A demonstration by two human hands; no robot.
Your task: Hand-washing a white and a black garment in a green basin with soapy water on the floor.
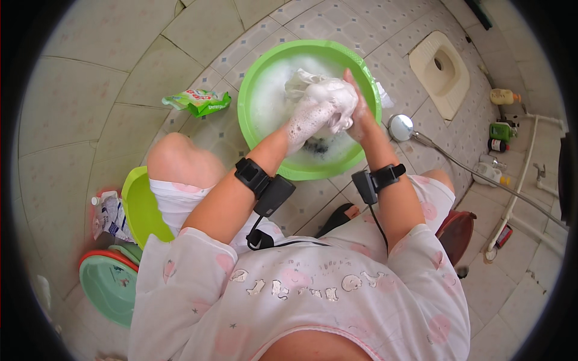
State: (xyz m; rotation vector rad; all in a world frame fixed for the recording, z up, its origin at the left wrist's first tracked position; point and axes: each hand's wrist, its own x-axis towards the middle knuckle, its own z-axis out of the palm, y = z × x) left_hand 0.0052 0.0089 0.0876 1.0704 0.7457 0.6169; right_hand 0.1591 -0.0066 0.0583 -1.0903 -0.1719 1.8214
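Observation:
A light-green basin (248, 123) full of white suds stands on the tiled floor in front of me. Above the foam I hold a wet white cloth (299, 83), bunched up and coated in lather. My left hand (322, 111) is thick with foam and closed on the cloth; its single fingers are hard to make out. My right hand (359, 108) wraps the cloth's right side, with foam between the two hands. Something dark (317, 146) shows through the suds near the basin's near edge.
A green detergent bag (201, 102) lies left of the basin. Right of it are a shower head (401, 127) with its hose and a squat toilet (442, 72). Bottles (501, 132) line the right wall. Stacked basins (108, 283) and a yellow-green tub (141, 207) stand at left.

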